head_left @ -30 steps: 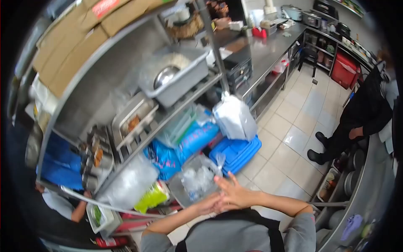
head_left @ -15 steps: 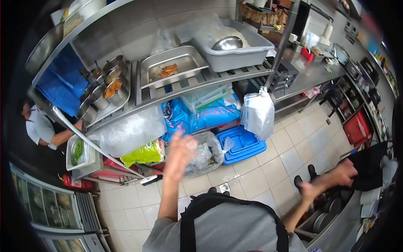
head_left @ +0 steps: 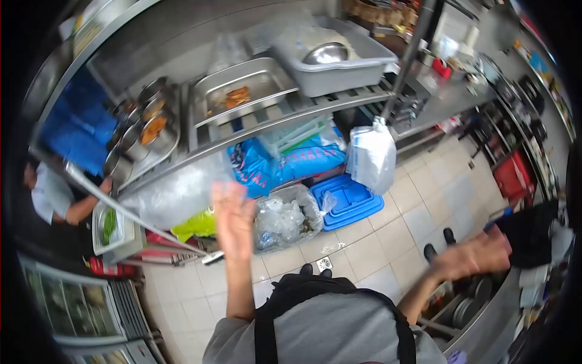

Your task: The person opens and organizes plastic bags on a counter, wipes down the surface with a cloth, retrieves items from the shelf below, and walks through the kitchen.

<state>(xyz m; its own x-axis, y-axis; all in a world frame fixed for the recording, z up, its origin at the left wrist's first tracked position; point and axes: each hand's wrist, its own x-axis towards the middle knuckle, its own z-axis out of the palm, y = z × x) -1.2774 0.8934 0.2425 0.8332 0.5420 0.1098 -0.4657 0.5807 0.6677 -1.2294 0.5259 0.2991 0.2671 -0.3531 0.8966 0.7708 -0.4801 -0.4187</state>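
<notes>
My left hand (head_left: 233,221) is raised in front of the lower shelf, slightly blurred, its fingers apart and nothing visible in it. Beside it on the floor stands a bin lined with a clear bag (head_left: 282,218), holding crumpled clear plastic. A blue plastic lid or tub (head_left: 347,203) lies to the right of that bin. My right hand (head_left: 467,258) reaches out to the right, close to another person's dark clothing (head_left: 533,233). Motion blur smears its fingers, so I cannot make out whether it holds anything.
On the metal rack are a steel tray (head_left: 203,100) with browned food, metal pots (head_left: 134,142) and a grey tub (head_left: 345,79) with a steel bowl (head_left: 327,53). Clear bags (head_left: 371,159) hang from its post. A co-worker (head_left: 51,194) stands at left.
My left hand has moved left, away from above the lined bin, and its fingers now show apart. My right hand remains out to the right, now more blurred.
</notes>
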